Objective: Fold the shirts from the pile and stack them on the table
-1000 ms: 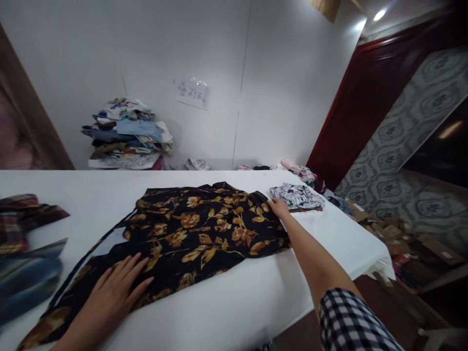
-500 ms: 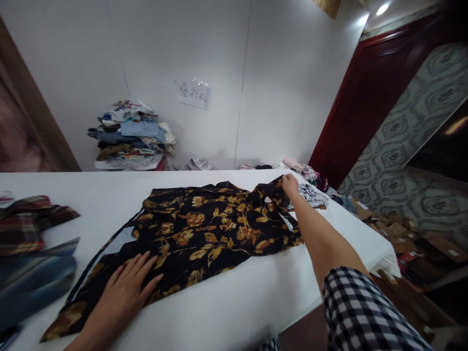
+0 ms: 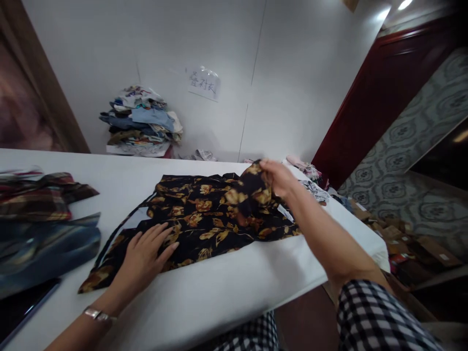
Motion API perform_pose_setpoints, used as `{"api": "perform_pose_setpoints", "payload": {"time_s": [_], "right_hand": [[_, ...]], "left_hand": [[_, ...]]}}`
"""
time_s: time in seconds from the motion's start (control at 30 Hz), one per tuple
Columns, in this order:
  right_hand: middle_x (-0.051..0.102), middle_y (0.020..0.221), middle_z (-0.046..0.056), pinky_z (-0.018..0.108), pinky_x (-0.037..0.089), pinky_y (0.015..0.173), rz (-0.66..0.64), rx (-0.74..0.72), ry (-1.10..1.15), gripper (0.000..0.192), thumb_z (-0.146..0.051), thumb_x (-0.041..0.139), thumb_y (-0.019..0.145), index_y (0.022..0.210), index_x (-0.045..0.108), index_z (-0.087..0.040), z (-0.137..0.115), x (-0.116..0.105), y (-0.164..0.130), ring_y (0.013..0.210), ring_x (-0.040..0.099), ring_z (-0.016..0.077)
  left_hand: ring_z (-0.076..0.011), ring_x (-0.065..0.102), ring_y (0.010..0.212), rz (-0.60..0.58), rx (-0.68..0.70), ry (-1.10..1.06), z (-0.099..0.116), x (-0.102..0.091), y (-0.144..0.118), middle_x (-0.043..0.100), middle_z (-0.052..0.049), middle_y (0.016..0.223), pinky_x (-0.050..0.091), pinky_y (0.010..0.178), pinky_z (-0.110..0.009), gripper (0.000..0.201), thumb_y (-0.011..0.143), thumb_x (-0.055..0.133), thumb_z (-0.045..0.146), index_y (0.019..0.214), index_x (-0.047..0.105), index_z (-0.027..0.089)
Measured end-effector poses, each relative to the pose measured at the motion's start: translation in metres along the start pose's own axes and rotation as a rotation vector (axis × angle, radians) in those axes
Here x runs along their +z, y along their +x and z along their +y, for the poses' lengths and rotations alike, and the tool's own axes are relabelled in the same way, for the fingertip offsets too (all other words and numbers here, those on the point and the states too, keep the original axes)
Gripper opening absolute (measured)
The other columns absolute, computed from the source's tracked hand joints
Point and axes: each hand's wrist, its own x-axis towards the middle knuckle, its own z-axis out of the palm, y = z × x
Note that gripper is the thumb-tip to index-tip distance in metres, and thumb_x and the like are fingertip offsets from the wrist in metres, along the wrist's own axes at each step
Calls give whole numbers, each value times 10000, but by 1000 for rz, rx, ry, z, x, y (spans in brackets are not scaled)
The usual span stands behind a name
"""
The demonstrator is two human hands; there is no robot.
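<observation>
A black shirt with golden-brown flowers (image 3: 204,209) lies spread across the white table. My left hand (image 3: 148,251) rests flat on its near left part, fingers spread. At the right end, my right hand (image 3: 280,178) pinches a sleeve of the shirt and holds it raised above the body of the garment. The lifted cloth is blurred by motion. A white patch, perhaps a label or the table showing through, appears just below the right hand.
The white table (image 3: 219,287) has plaid cloth (image 3: 47,195) and denim (image 3: 51,243) at left, with a dark flat device (image 3: 25,312) in front. A tall clothes pile (image 3: 142,124) stands behind. Black-and-white cloth (image 3: 314,191) lies at right; cardboard boxes (image 3: 413,239) stand beyond.
My right hand has brought the pinched sleeve leftward and up over the shirt's body. My left hand stays flat on the shirt. The camera view has shifted slightly.
</observation>
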Motion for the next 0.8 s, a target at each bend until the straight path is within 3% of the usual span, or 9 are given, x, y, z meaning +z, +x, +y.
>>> {"api": "perform_pose_setpoints", "payload": {"time_s": [0.07,0.13,0.2,0.27,0.37,0.5,0.63,0.8], "right_hand": [[661,788,-9,299,559,683,-83,91,266,230,-314,750,714,826,581,-207,32,35,-39,706,633,150],[665,794,-21,263,566,617,-108,165,466,229,-275,756,711,847,579,-220,68,65,-74,657,618,124],[657,746,-33,221,556,545,-57,223,591,227,-233,764,701,834,580,-225,101,88,-101,597,596,103],[681,775,-24,205,561,538,-8,281,665,238,-212,776,683,837,596,-222,125,101,-121,616,614,100],[712,859,-3,221,580,570,-10,354,701,261,-218,793,670,864,620,-214,142,105,-140,675,643,111],[706,873,20,277,589,587,-65,427,650,249,-332,765,744,908,631,-201,151,85,-147,739,660,149],[695,864,61,313,580,636,73,544,619,283,-433,676,831,937,619,-177,164,57,-134,791,680,184],[660,720,32,339,589,671,246,605,624,182,-340,597,900,891,587,-158,183,44,-118,718,689,184]], "left_hand": [[-317,485,1299,-66,-139,-361,29,-6,-4,599,-89,1345,315,1133,-479,558,759,549,613,1179,641,258],[-298,582,1192,-226,-373,-813,57,-8,-11,634,-86,1292,459,1024,-441,611,779,503,682,1221,614,274],[-282,653,1074,-391,-601,-1206,77,-7,-20,672,-104,1215,538,910,-421,651,816,409,725,1225,609,259],[-260,687,984,-450,-759,-1429,89,-4,-29,698,-110,1146,571,831,-399,627,853,370,704,1199,620,246],[-224,701,915,-356,-901,-1504,94,0,-39,716,-64,1102,590,766,-363,360,876,539,493,1141,639,271],[-211,702,929,-295,-981,-1464,95,-4,-43,733,-41,1049,600,746,-326,186,810,642,213,987,687,242],[-207,704,948,-267,-873,-1421,100,-19,-37,743,-44,1018,595,719,-257,220,731,706,182,949,699,216],[-208,724,837,-394,-644,-1322,114,-56,-16,757,-53,922,599,728,-263,429,614,816,248,1011,678,161]]}}
